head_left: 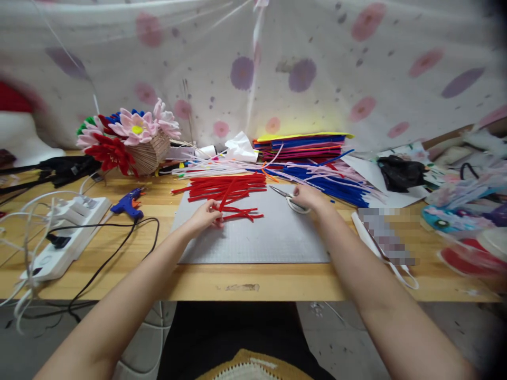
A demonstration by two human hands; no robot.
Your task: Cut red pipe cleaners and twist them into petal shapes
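Between the fingertips of my left hand [209, 215] is a red pipe cleaner [226, 195], tilted upward. More red pipe cleaners [241, 215] lie loose just right of that hand, and a larger red bunch [249, 183] is spread along the back of the grey cutting mat [257, 243]. My right hand [307, 197] grips the scissors [285, 195] by their pale handles, low over the mat's right half. The blades point left toward the red bunch. Some fingers of the right hand are hidden behind its back.
Blue pipe cleaners [344, 187] and stacked coloured bundles [304, 148] are behind the mat. On the left are a glue gun [129, 205], a power strip [67, 237] with cords, and a basket of fuzzy flowers [146, 153]. A blurred-out object [386, 235] lies to the right.
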